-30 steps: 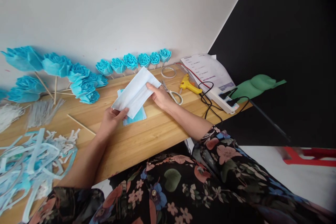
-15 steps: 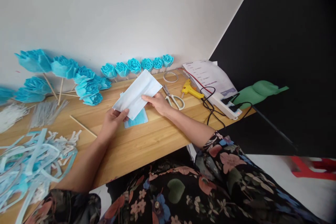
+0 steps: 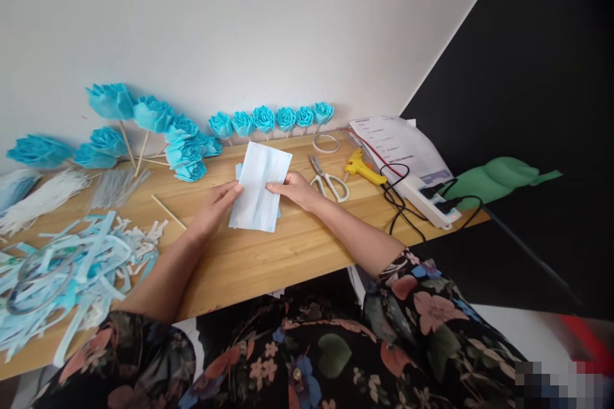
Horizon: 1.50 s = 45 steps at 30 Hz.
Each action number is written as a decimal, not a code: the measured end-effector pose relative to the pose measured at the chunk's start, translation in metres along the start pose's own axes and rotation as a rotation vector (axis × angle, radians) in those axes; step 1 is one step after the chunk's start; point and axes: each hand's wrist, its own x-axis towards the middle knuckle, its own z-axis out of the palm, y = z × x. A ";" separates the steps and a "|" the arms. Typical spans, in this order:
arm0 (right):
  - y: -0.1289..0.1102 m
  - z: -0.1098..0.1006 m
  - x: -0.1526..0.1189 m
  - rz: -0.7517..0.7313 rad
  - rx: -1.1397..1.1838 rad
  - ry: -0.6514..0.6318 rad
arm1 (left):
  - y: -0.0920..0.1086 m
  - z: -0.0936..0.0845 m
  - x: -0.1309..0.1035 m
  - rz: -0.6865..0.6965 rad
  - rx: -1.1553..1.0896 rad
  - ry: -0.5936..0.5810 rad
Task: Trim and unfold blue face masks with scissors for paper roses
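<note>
A pale blue-white rectangular sheet, like mask fabric, is held up over the wooden table. My left hand pinches its left edge, thumb on top. From the right edge my right hand grips it too, thumb lying across the face. Beneath the sheet lie brighter blue pieces, mostly hidden by it. Just right of my right hand rest scissors with white handles. A thin wooden stick lies left of my left hand.
Blue fabric flowers on sticks line the wall. Cut strips pile up at left, beside white strands. To the right are a tape roll, yellow glue gun, papers, corded power strip and green object.
The sheet has turned from a slant to nearly upright, with both hands still on it. My left hand's grip has moved up along its edge. The whole view has shifted slightly.
</note>
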 end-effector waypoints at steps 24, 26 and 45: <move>-0.012 0.011 -0.009 -0.077 -0.042 0.004 | 0.001 0.012 0.002 0.006 0.029 0.113; -0.015 0.011 -0.010 -0.119 -0.009 0.009 | 0.002 0.012 0.002 -0.007 0.009 0.134; -0.023 0.011 -0.011 -0.155 -0.132 0.102 | -0.008 0.009 0.007 -0.094 -0.264 0.179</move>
